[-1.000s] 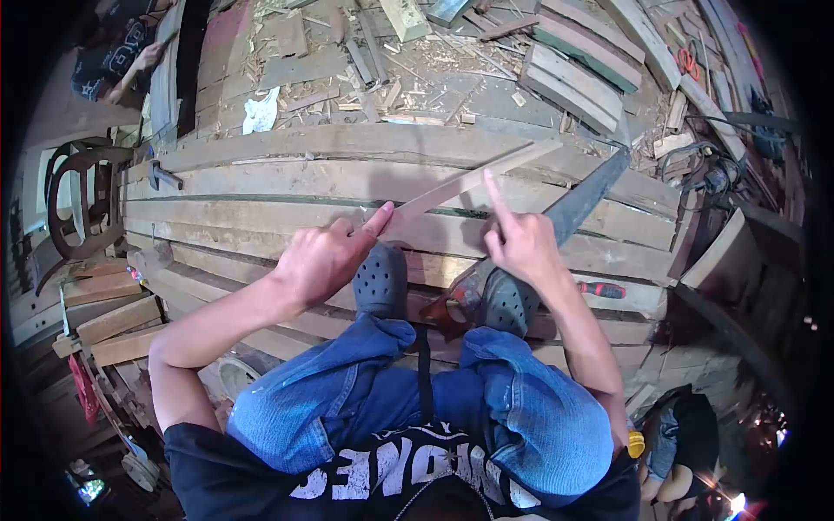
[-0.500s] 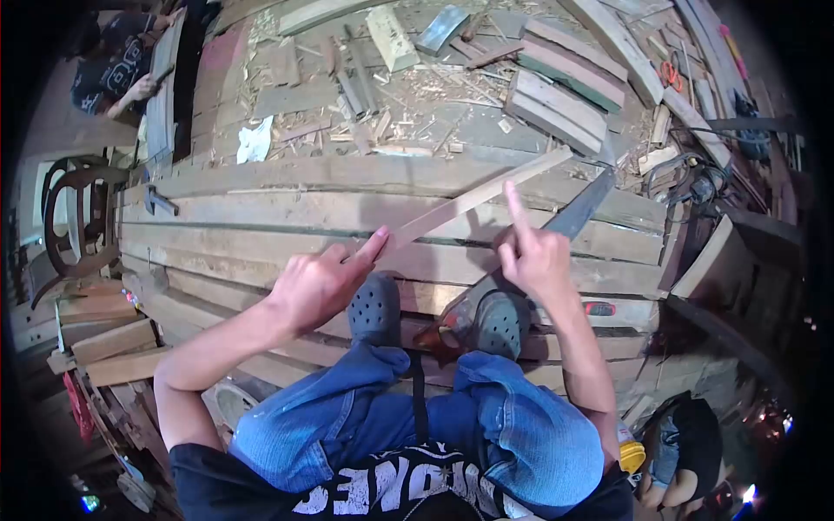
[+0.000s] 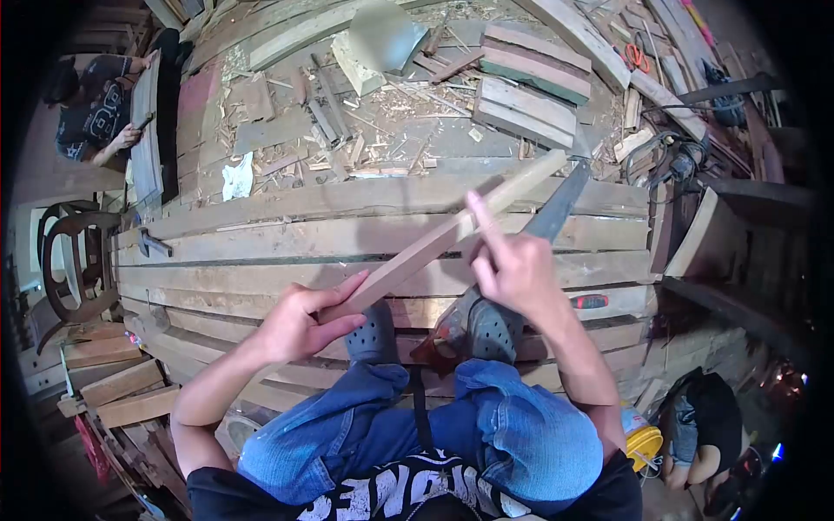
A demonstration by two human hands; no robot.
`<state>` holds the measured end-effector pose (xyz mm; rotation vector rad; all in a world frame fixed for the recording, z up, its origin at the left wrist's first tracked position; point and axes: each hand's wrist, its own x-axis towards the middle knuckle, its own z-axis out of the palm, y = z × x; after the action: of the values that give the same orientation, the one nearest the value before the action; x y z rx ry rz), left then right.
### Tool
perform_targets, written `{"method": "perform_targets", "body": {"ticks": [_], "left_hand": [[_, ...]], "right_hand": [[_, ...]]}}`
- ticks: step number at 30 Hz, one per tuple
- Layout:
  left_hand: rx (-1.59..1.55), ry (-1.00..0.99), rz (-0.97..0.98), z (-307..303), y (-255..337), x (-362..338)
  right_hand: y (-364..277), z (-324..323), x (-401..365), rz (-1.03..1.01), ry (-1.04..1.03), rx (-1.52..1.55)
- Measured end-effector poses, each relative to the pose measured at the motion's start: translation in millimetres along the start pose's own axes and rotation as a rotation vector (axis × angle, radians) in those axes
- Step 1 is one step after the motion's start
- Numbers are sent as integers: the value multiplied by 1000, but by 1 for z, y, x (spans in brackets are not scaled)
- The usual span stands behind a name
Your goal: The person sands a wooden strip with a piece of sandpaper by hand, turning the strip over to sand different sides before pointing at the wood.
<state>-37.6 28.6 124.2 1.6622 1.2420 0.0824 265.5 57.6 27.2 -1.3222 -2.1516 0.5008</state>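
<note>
A long, slim wooden strip (image 3: 426, 247) slants up to the right in front of me. My left hand (image 3: 300, 321) grips its near end, thumb on one side and fingers on the other. Partway along, the extended index finger of my right hand (image 3: 517, 269) is at the strip's edge, its other fingers loosely curled and the thumb apart. Below my right hand lies a handsaw (image 3: 560, 204), its blade pointing up and right, its reddish-brown handle between my shoes. My hand and one shoe hide part of the saw.
Wooden planks (image 3: 347, 230) run crosswise under my feet. A hammer (image 3: 154, 242) lies at left, a red-handled tool (image 3: 590, 301) at right. Stacked timber blocks (image 3: 526, 113) and shavings are ahead. A coiled cable (image 3: 678, 161) is at right. Another person (image 3: 91, 113) holds a board at upper left.
The left hand has moved down along with the strip's near end, and its fingers have shifted. My right index finger has slid left and down along the strip. The view has shifted slightly.
</note>
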Motion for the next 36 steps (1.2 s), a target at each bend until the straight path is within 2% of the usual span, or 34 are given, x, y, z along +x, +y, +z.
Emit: {"method": "perform_targets", "body": {"ticks": [1, 3, 4, 6, 7, 9, 14, 16, 20, 26, 28, 36], "left_hand": [[1, -3, -1, -2, 4, -1], [-267, -120, -216, -5, 9, -1], [-265, -125, -217, -4, 8, -1], [-480, -159, -258, -4, 2, -4], [-481, -161, -257, -5, -1, -5], [-570, -157, -276, -6, -5, -7], [-613, -184, -294, -8, -4, -5], [-628, -188, -314, -6, -5, -4], [-612, -196, -346, -5, -5, -3], [-639, -200, -343, -6, -10, -7], [-627, -210, -357, -7, -11, -8], [-652, -204, -372, -5, -11, -8]], "right_hand": [[-7, 1, -2, 3, 1, 1], [-18, -1, -3, -84, -45, 48], [-17, -4, -3, -79, -44, 49], [-10, -12, -2, -131, -105, -91], [0, -6, -2, -98, 19, -51], [16, -14, 1, -32, 51, -94], [3, -13, -1, -10, 54, -106], [-15, -6, -3, -116, -44, -61], [-22, 4, -7, -149, -82, 33], [44, -26, 10, 73, 67, -143], [58, -36, 13, 251, 54, -299], [56, -29, 10, 192, 107, -249]]}}
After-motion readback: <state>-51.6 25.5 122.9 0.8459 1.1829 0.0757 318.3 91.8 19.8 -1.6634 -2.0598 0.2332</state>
